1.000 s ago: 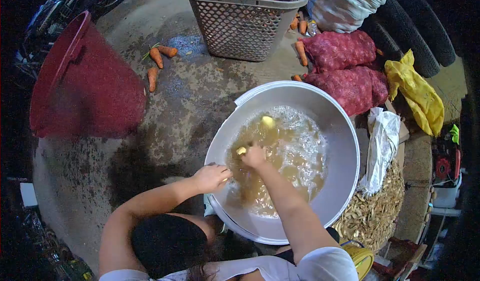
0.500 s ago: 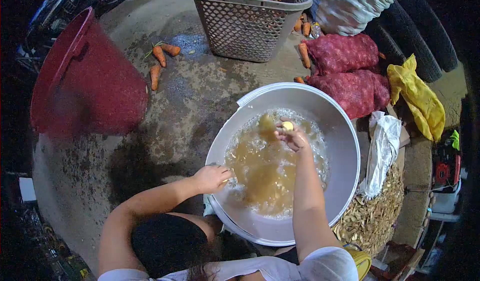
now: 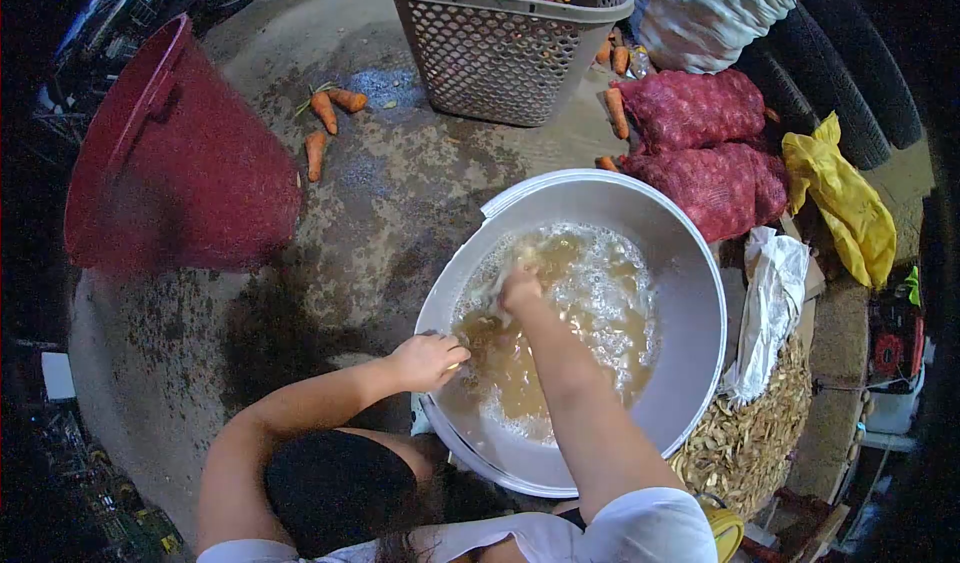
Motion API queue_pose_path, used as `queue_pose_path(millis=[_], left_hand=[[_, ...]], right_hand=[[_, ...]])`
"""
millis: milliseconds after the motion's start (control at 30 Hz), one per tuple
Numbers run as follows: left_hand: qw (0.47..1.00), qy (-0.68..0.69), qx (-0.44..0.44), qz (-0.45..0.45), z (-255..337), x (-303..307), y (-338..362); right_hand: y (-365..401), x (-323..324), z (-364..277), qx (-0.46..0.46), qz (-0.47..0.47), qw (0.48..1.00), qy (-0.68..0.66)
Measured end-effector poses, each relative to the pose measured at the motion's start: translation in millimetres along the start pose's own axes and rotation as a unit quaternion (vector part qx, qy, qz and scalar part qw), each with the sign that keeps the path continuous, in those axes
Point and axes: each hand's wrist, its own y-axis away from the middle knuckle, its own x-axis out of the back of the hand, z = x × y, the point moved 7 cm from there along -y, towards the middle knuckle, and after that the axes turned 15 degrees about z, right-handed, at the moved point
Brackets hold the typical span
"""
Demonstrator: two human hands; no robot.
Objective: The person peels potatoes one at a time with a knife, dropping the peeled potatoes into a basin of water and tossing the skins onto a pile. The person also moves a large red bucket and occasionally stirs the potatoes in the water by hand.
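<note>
A big grey-white tub (image 3: pixel 692 363) holds murky brown water (image 3: pixel 590 303) with foam and ripples on it. My left hand (image 3: pixel 430 362) rests at the tub's left rim, its fingers curled over something small and yellowish that barely shows. My right hand (image 3: pixel 518 288) reaches into the water at the upper left part of the tub. Its fingers are blurred by splashing, and what they touch there is hidden.
Behind the tub stands a perforated basket (image 3: pixel 490 63). A red tub (image 3: pixel 190 173) leans at the left, with carrots (image 3: pixel 323 113) on the floor nearby. Red mesh sacks (image 3: pixel 700 183), a yellow bag (image 3: pixel 845 203) and a heap of peelings (image 3: pixel 750 433) lie to the right.
My right hand has moved left and down into the water; the pale yellow piece seen in it before no longer shows. My left hand has stayed at the rim.
</note>
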Motion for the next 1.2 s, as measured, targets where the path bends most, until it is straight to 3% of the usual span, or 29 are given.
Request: queue_pose_path(millis=[33,67,100,133,167,300,367,433,467,500,600,667,700,767,800,833,900,933,967,1033,1100,1200], left_hand=[[1.0,0.001,0.002,-0.005,-0.7,-0.6,0.0],[1.0,0.001,0.002,-0.004,-1.5,-0.2,-0.1],[1.0,-0.005,0.0,-0.002,-1.2,2.2,-0.6],[1.0,-0.009,-0.001,-0.001,-0.6,3.2,-0.1],[1.0,-0.008,-0.001,-0.001,-1.4,2.3,1.1],[1.0,-0.013,-0.011,0.009,-0.2,1.7,0.9],[1.0,-0.006,-0.008,0.008,1.7,1.7,0.8],[1.0,-0.016,0.003,0.004,0.1,-0.7,1.1],[1.0,-0.015,0.002,0.004,1.2,-0.5,1.6],[1.0,-0.025,0.005,0.01,1.6,0.8,1.4],[0.999,-0.028,0.006,0.02,3.6,0.3,1.9],[0.999,-0.026,0.007,0.027,2.4,-1.5,-0.8],[0.999,-0.027,0.018,0.011,0.0,-7.0,-1.0],[0.999,-0.026,0.027,-0.01,8.3,-6.4,-5.0],[0.995,-0.006,0.092,-0.036,12.2,-2.1,-12.4],[0.986,0.013,0.156,-0.061,13.2,-1.3,-15.8],[0.982,0.055,0.175,-0.038,6.8,-18.0,-27.0],[0.975,0.098,0.199,-0.016,6.8,-19.7,-33.3],[0.975,0.1,0.197,-0.015,10.2,-24.0,-37.9],[0.956,0.242,0.166,0.012,40.1,-14.2,-55.4],[0.954,0.248,0.168,0.017,58.4,-9.6,-60.9],[0.924,0.344,0.128,-0.11,74.8,-35.1,-60.1]], right_hand=[[2.9,4.5,-0.6,0.031,0.028,0.999,0.03],[12.8,10.6,-11.7,0.165,0.078,0.975,0.13],[12.9,8.3,0.5,0.167,0.078,0.974,0.13],[11.7,-1.6,42.7,0.019,0.021,0.999,0.044],[18.7,-11.4,72.4,-0.13,-0.037,0.99,-0.043],[54.5,57.3,71.1,-0.124,-0.08,0.989,0.03],[75.2,44.3,82.4,-0.029,-0.071,0.985,-0.156],[94.0,71.7,144.1,-0.154,0.097,0.967,-0.176],[111.7,88.2,170.7,-0.268,0.168,0.928,-0.197],[122.6,106.8,159.5,-0.269,0.169,0.928,-0.196],[172.6,84.2,156.2,-0.258,0.145,0.942,-0.158],[186.1,64.6,128.6,-0.222,0.118,0.937,-0.242],[188.2,61.4,114.8,-0.231,0.096,0.91,-0.331],[189.4,101.3,72.6,-0.354,0.001,0.787,-0.505],[196.5,99.7,52.4,-0.448,-0.093,0.609,-0.647],[196.4,104.2,50.7,-0.449,-0.09,0.608,-0.648],[200.4,109.8,36.6,-0.45,-0.195,0.556,-0.671],[200.3,116.1,29.8,-0.444,-0.217,0.566,-0.66],[199.6,123.1,28.2,-0.445,-0.214,0.567,-0.659],[203.1,130.9,13.7,-0.438,-0.268,0.505,-0.693],[205.2,135.6,6.0,-0.46,-0.232,0.513,-0.686],[211.2,152.9,-9.7,-0.414,-0.286,0.577,-0.643]])
